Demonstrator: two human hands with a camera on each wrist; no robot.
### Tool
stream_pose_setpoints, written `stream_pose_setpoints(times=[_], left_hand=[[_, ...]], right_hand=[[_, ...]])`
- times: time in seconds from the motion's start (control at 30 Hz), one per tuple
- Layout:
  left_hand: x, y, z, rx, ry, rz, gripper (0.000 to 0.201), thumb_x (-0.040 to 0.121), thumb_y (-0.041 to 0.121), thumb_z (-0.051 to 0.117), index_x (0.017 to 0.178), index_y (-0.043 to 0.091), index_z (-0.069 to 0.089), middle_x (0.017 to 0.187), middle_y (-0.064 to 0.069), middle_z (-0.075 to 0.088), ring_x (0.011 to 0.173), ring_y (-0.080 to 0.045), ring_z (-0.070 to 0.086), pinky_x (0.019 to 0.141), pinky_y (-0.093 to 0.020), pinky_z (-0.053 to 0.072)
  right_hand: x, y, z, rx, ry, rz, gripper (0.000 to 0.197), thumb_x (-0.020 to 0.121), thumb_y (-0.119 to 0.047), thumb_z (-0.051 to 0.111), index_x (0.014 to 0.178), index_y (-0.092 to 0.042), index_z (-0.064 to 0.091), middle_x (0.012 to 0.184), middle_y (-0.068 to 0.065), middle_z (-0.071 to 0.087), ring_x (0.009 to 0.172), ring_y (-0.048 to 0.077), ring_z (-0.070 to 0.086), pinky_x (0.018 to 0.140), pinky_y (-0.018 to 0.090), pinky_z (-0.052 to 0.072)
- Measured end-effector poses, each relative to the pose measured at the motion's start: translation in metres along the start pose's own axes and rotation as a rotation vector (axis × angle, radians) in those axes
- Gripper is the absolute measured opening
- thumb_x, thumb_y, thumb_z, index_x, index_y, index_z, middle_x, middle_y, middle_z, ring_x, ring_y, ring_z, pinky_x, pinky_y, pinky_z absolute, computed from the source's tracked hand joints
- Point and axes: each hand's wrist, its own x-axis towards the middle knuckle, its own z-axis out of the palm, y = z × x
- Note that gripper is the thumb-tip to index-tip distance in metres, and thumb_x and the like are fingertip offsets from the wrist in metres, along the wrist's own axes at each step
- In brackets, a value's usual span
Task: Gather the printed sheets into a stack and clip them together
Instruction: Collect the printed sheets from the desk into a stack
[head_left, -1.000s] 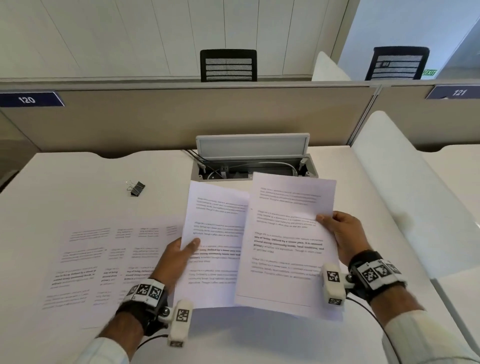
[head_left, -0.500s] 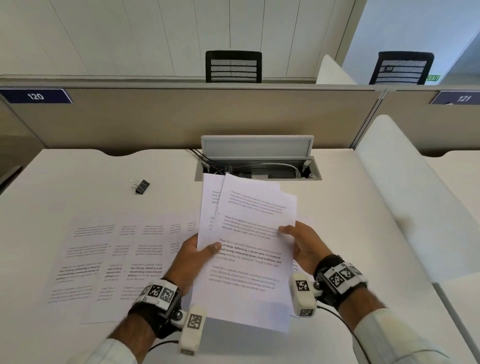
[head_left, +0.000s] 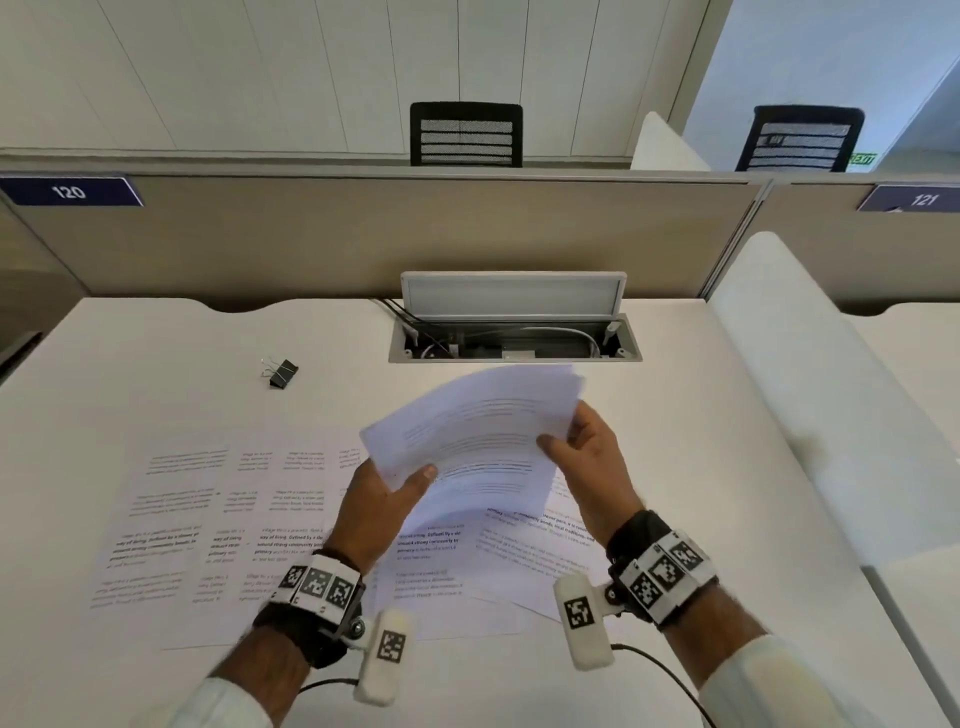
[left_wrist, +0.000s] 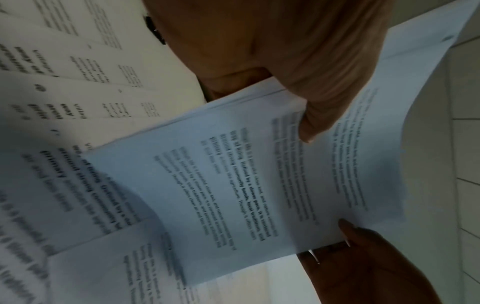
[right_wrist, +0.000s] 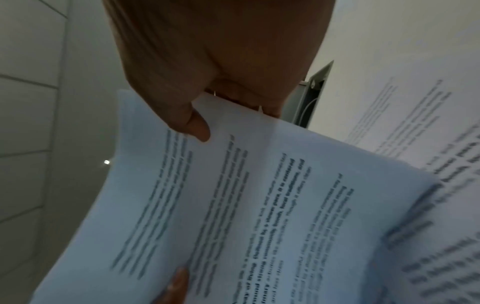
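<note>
Both hands are up off the counter (head_left: 649, 395) with a small bundle of sheets (head_left: 478, 426) pinched between them: the left hand (head_left: 382, 506) grips the near left corner, thumb on top, and the right hand (head_left: 589, 457) clamps the right edge, thumb on the printed face and fingers curled behind. The bundle is bowed and tilted, its top edges fanned and not squared. In the left wrist view the thumb (left_wrist: 317, 123) presses across the text while the right hand's fingertips show at the far edge. Straight below and to the left, more printed pages (head_left: 208, 525) lie spread flat and overlapping on the counter, so the gathering looks only partly done. The black binder clip (head_left: 283, 371) sits on the counter well apart from the hands, off to the far left, untouched. Beyond it all is an open cable box (head_left: 514, 317) set into the counter against the partition. The risks from here, as I judge it: that fanned edge could let a loose sheet slide out if either pinch eases, the bend could crease if the hands squeeze inward, and clipping before tapping the edges flush, or before the flat pages are picked up, would lock in a crooked, incomplete stack.
</note>
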Motion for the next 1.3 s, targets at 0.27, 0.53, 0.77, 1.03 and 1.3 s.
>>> stream_pose_setpoints(times=[0.27,0.53,0.77,1.03,1.3], left_hand=[[0.002,-0.014,0.014,0.042,0.040,-0.028,0.025,0.093,0.019,0.069,0.117,0.017,0.069,0.109,0.000,0.073,0.107,-0.020,0.068,0.096,-0.031,0.052],[0.008,-0.010,-0.028,0.136,0.091,-0.037,0.010,0.094,0.019,0.068,0.103,0.022,0.069,0.093,0.008,0.072,0.089,-0.016,0.069,0.077,-0.028,0.051],[-0.002,-0.031,-0.057,0.172,0.055,-0.126,0.007,0.094,0.020,0.068,0.099,0.024,0.071,0.098,0.007,0.076,0.090,-0.016,0.073,0.077,-0.034,0.056],[-0.004,-0.043,-0.059,0.155,0.042,-0.189,0.006,0.093,0.019,0.069,0.096,0.024,0.072,0.098,0.005,0.078,0.091,-0.019,0.075,0.078,-0.034,0.056],[-0.004,-0.044,-0.050,0.137,0.019,-0.205,0.008,0.094,0.019,0.068,0.100,0.021,0.072,0.098,0.002,0.078,0.089,-0.019,0.075,0.071,-0.031,0.055]], right_hand=[[-0.001,0.022,0.005,-0.170,-0.019,0.010,0.042,0.102,0.002,0.045,0.107,-0.030,0.071,0.103,-0.012,0.079,0.098,0.007,0.073,0.080,0.022,0.060],[0.049,0.070,-0.096,-0.796,0.188,0.151,0.032,0.096,-0.016,0.065,0.127,-0.009,0.063,0.117,0.009,0.074,0.110,0.029,0.070,0.096,0.036,0.053],[0.068,0.090,-0.132,-1.279,-0.017,0.364,0.098,0.084,-0.056,0.073,0.160,-0.014,0.027,0.164,0.010,0.037,0.149,0.031,0.037,0.119,0.045,0.034],[0.078,0.101,-0.122,-1.361,-0.042,0.338,0.110,0.075,-0.062,0.078,0.160,-0.017,0.023,0.164,0.015,0.034,0.155,0.030,0.023,0.124,0.045,0.025],[0.080,0.104,-0.116,-1.294,-0.014,0.290,0.091,0.077,-0.040,0.084,0.153,-0.020,0.038,0.149,0.004,0.059,0.154,0.030,0.028,0.121,0.050,0.027]])
